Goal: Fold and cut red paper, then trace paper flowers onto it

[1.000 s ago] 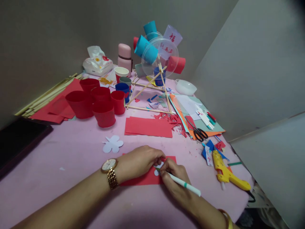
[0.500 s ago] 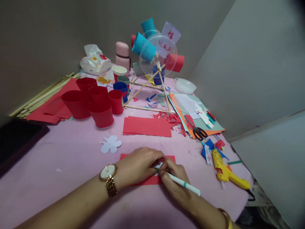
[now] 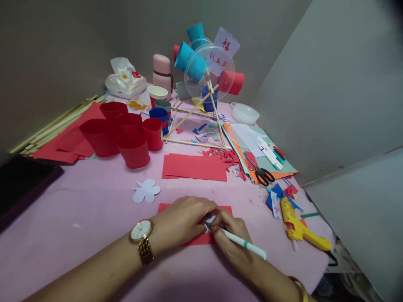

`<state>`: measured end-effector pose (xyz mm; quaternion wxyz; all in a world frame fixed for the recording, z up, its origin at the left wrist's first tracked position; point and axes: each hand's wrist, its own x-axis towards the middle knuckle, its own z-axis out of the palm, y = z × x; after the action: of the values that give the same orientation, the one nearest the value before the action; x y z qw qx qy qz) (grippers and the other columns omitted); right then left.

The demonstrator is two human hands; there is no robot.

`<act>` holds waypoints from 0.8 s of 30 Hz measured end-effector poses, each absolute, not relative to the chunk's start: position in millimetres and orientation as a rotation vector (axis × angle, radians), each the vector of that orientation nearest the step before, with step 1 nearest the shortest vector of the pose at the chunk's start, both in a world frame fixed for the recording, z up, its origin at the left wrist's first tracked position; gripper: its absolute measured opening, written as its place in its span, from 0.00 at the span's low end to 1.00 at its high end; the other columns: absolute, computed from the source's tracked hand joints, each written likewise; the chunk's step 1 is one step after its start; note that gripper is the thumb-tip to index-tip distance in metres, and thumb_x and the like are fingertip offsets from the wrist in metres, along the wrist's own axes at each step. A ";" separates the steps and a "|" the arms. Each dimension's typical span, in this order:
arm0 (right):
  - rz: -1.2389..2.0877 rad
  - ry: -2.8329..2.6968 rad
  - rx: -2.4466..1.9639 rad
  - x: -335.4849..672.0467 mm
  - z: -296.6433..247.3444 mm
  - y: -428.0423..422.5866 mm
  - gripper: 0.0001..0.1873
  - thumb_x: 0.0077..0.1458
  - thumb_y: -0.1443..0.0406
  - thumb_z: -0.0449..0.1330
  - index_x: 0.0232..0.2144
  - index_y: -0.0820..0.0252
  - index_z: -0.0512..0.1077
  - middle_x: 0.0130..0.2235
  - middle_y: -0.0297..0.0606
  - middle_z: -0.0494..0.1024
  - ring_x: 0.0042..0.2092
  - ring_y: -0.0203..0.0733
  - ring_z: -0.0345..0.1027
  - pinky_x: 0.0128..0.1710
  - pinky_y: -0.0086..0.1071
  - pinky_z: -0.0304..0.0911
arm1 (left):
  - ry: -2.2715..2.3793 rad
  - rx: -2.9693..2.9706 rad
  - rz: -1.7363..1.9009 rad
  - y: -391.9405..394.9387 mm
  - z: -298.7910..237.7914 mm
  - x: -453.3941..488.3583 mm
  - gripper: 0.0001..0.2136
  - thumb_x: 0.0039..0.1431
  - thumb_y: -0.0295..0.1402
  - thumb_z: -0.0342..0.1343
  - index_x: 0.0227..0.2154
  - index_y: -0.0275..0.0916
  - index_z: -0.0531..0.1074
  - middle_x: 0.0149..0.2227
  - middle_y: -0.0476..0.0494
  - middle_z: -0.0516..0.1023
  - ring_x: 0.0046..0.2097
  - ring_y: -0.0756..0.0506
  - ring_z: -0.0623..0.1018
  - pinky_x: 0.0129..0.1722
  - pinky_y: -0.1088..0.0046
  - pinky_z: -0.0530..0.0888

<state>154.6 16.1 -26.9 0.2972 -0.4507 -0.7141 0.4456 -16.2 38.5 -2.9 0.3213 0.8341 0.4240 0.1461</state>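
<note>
My right hand (image 3: 234,241) is closed round a white marker pen (image 3: 247,245) with a green band, its tip pointing down to the left. The tip meets a small white paper piece (image 3: 210,218) with a dark green mark on it. My left hand (image 3: 187,216), with a watch on its wrist, has thumb and forefinger closed on that piece from the left. Both hands hide most of its outline. Beneath them lies a red paper sheet (image 3: 201,240). A white flower-shaped paper cutout (image 3: 146,191) rests beyond my left wrist.
Red paper strips (image 3: 195,167) lie ahead, with red paper cups (image 3: 134,151) to the left. Scissors (image 3: 264,176) and a yellow glue gun (image 3: 296,228) are at the right. Behind stands a stick-framed wheel (image 3: 209,88) hung with cups. A black flat object (image 3: 25,188) sits far left.
The marker and my right hand have shifted very slightly, and more of the green mark shows between my fingers. My left forearm sits slightly lower. Other things have stayed put.
</note>
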 end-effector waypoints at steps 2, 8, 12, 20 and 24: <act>1.185 -1.901 -1.212 155.2 -27.7 16.0 0.07 0.47 0.72 0.48 0.25 0.56 0.61 0.22 0.27 0.65 0.23 0.33 0.57 0.24 0.25 0.52 | 1.121 2.187 0.385 37.9 -1.3 -16.3 0.10 0.48 0.21 0.50 0.31 0.42 0.68 0.32 0.49 0.75 0.35 0.46 0.73 0.33 0.73 0.64; 1.185 -1.906 -1.230 155.0 -27.8 17.2 0.06 0.45 0.71 0.48 0.24 0.56 0.61 0.21 0.27 0.65 0.23 0.33 0.57 0.23 0.26 0.51 | 1.108 2.163 0.389 38.6 -1.9 -17.1 0.10 0.46 0.21 0.50 0.30 0.42 0.68 0.31 0.49 0.75 0.33 0.47 0.73 0.31 0.74 0.63; 1.181 -1.909 -1.242 155.3 -28.4 17.2 0.06 0.44 0.71 0.48 0.23 0.56 0.60 0.20 0.26 0.63 0.21 0.32 0.55 0.22 0.25 0.50 | 1.080 2.151 0.408 39.3 -4.7 -17.7 0.10 0.47 0.21 0.50 0.30 0.42 0.68 0.32 0.50 0.75 0.34 0.47 0.72 0.32 0.74 0.64; 1.143 -1.922 -1.258 153.8 -26.6 16.9 0.04 0.44 0.70 0.48 0.21 0.56 0.60 0.19 0.26 0.60 0.20 0.32 0.53 0.21 0.26 0.49 | 1.078 2.134 0.392 39.1 -1.1 -17.2 0.10 0.47 0.21 0.50 0.30 0.41 0.69 0.31 0.50 0.75 0.33 0.48 0.72 0.32 0.75 0.64; 1.122 -1.925 -1.235 153.6 -26.2 16.3 0.05 0.44 0.70 0.49 0.21 0.56 0.60 0.19 0.27 0.61 0.20 0.33 0.54 0.21 0.26 0.50 | 1.067 2.121 0.397 39.5 0.9 -17.7 0.09 0.48 0.21 0.50 0.30 0.41 0.69 0.31 0.50 0.74 0.33 0.48 0.71 0.31 0.75 0.64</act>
<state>153.6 16.3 -26.2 0.2929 -0.4635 -0.7224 0.4213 -17.7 39.5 0.9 0.3588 0.8225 0.4137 0.1540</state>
